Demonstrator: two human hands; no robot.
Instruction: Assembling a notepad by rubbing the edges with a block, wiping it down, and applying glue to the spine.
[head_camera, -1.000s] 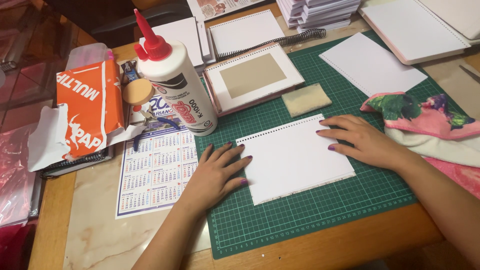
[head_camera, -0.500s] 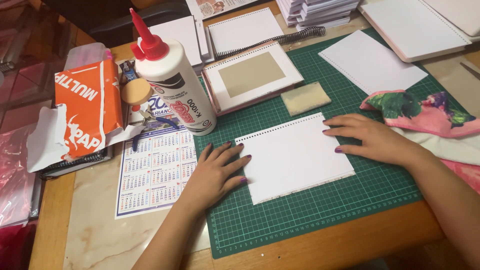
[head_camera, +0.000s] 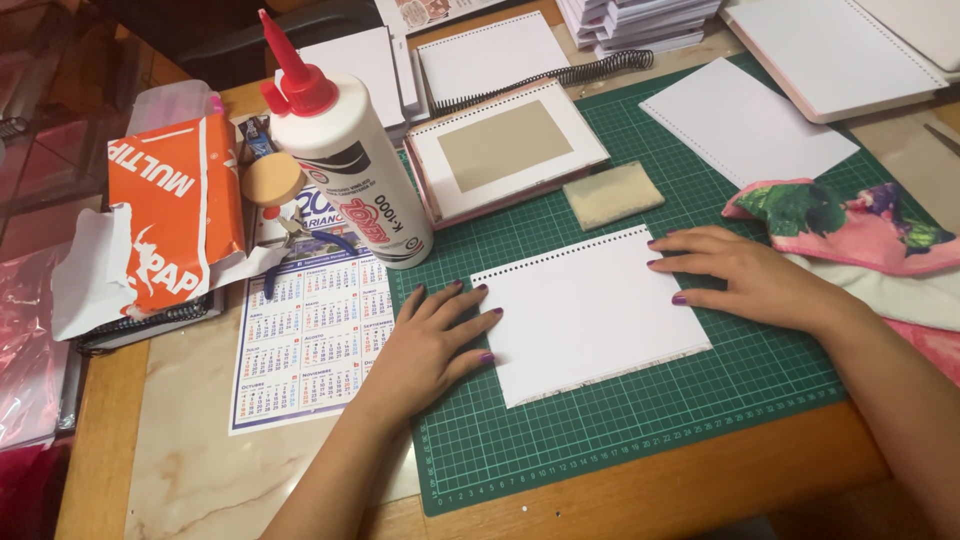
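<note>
A white punched sheet (head_camera: 590, 315) lies flat on the green cutting mat (head_camera: 700, 400), near the front edge of the table (head_camera: 150, 470) and about in the middle of its width. The row of small holes runs along the far edge of the sheet.

The left hand (head_camera: 435, 340) lies at the left edge of the sheet. It is open and flat, palm down, with the fingers spread; the fingertips touch the left border of the sheet, and the rest of the hand rests on the mat. It grasps nothing. Its forearm comes up from the front edge of the table.

The right hand (head_camera: 745, 280) lies at the far right corner of the sheet. It is also open and flat, palm down, the fingers pointing left and pressing on the paper, without gripping it. Its forearm comes in from the right side.

Behind the sheet lies a small beige sponge (head_camera: 613, 195), and a big white glue bottle (head_camera: 345, 160) with a red nozzle stands toward the left. A flowered cloth (head_camera: 850, 235) lies just beside the right wrist.
</note>
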